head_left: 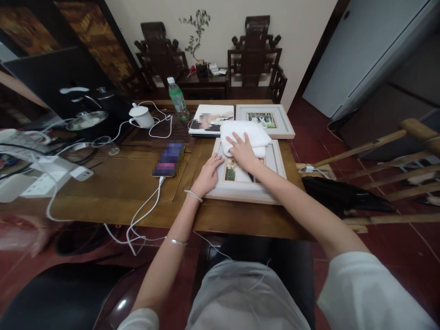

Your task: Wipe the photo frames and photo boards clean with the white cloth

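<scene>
A light wooden picture frame [240, 189] lies flat near the table's front edge, with a small photo [231, 172] inside a pale mat. My right hand [242, 152] rests with spread fingers on a folded white cloth [256, 133], pressing it against the upper part of this frame. The cloth and my forearm hide part of the photo. At the frame's left side lies my left hand [207, 176], its fingers stretched along the edge. Just behind, a second framed photo [285, 120] and a white album-like item with a picture [213, 110] lie on the table.
Left of the frames, a phone [169, 159] is plugged into a white cable. Further left stand a green-labelled bottle [178, 97], a lidded white cup [142, 117], a clear cup [107, 145], a pot [88, 121] and a power strip [44, 176]. A wooden chair [388, 169] is at the right.
</scene>
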{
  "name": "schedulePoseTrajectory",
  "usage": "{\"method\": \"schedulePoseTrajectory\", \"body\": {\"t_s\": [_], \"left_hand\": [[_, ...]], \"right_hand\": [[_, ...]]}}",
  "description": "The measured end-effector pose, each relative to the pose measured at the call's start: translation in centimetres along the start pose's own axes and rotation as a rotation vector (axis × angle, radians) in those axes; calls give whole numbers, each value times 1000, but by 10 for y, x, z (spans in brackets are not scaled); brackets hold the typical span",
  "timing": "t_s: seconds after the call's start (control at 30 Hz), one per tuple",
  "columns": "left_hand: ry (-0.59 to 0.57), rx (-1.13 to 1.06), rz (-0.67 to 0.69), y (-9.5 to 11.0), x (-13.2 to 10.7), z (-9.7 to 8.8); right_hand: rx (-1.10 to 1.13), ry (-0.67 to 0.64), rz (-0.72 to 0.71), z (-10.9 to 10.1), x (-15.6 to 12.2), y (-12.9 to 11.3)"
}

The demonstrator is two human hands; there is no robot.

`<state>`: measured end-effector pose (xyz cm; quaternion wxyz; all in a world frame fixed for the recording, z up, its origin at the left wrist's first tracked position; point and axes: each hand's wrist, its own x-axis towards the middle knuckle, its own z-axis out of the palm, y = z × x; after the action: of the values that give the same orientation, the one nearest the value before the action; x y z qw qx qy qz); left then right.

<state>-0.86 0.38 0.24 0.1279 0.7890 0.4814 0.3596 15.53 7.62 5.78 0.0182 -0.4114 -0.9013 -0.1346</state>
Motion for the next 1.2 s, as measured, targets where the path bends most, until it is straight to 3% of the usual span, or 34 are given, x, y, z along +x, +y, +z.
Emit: {"method": "schedulePoseTrajectory", "body": {"t_s": [0.27, 0.37, 0.57, 0.67, 0.77, 0.9, 1.07, 1.2], "left_hand": [[13, -2, -3, -3, 0, 3], [21, -2, 5, -1, 0, 2], [20, -29, -5, 9, -1, -2], [18, -34, -6, 11, -2, -3], [14, -20, -5, 10, -2, -2], [9, 9, 0, 8, -2, -1], [-9, 20, 21, 5, -4, -1], [-3, 19, 38, 4, -5, -1]], "right_hand": [[-100, -134, 199, -18, -61, 71], [-132, -165, 214, -22, -88, 81], [-145, -237, 105, -43, -152, 40], [-48, -254, 25, -62, -185, 16], [58, -248, -35, -73, -200, 2], [96, -227, -15, -62, -179, 4], [-12, -149, 104, -26, -115, 37], [-123, -80, 218, -13, -76, 57]]}}
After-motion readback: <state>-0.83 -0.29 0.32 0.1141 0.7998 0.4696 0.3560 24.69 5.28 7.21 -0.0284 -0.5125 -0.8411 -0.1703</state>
